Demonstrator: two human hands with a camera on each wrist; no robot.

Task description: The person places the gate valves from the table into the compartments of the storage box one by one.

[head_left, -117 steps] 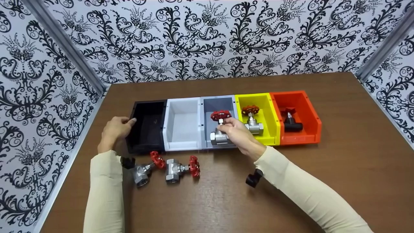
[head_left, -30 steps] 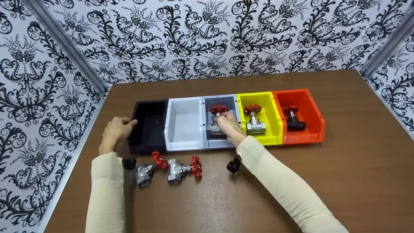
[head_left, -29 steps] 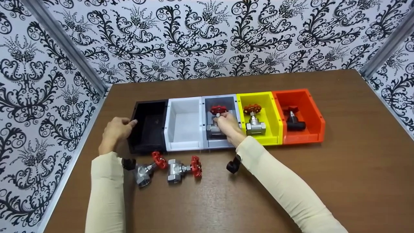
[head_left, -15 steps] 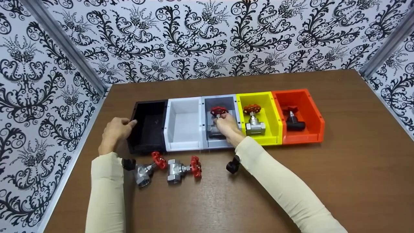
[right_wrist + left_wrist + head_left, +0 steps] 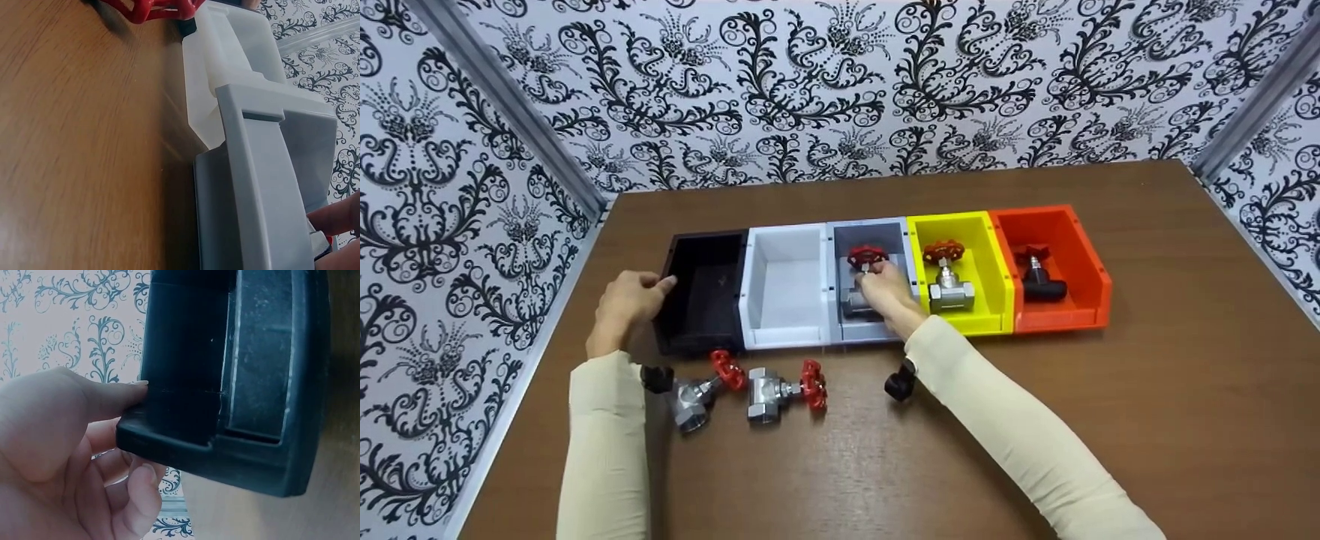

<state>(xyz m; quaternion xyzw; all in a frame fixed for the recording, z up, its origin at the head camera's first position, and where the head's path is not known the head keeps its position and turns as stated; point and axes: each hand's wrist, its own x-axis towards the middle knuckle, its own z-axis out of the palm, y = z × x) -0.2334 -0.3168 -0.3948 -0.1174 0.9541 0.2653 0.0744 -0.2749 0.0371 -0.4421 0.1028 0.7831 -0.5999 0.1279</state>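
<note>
My left hand (image 5: pixel 628 306) grips the left wall of the black bin (image 5: pixel 264 354); in the left wrist view the thumb lies over the rim and curled fingers sit outside it. Inside the grey bin (image 5: pixel 871 234), my right hand (image 5: pixel 891 294) pinches a metal valve by its stem, below the red handwheel (image 5: pixel 868 256). This valve stands upright, its body partly behind the fingers. In the right wrist view only fingertips (image 5: pixel 337 216) and a bit of metal show past the grey bin's front. Two more red-wheeled valves, one angled (image 5: pixel 692 401) and one straight (image 5: pixel 765 396), lie before the bins.
A white bin (image 5: pixel 787 281) stands between the black and grey ones. To the right, a yellow bin (image 5: pixel 990 326) holds a valve (image 5: pixel 951 292), and an orange bin (image 5: pixel 1080 300) holds a black-bodied valve (image 5: pixel 1044 287). Patterned walls (image 5: pixel 840 90) enclose the brown table (image 5: pixel 885 480).
Since the earliest frame, my right hand has lowered the valve down and back into the grey bin. Over the last second both hands have stayed nearly still.
</note>
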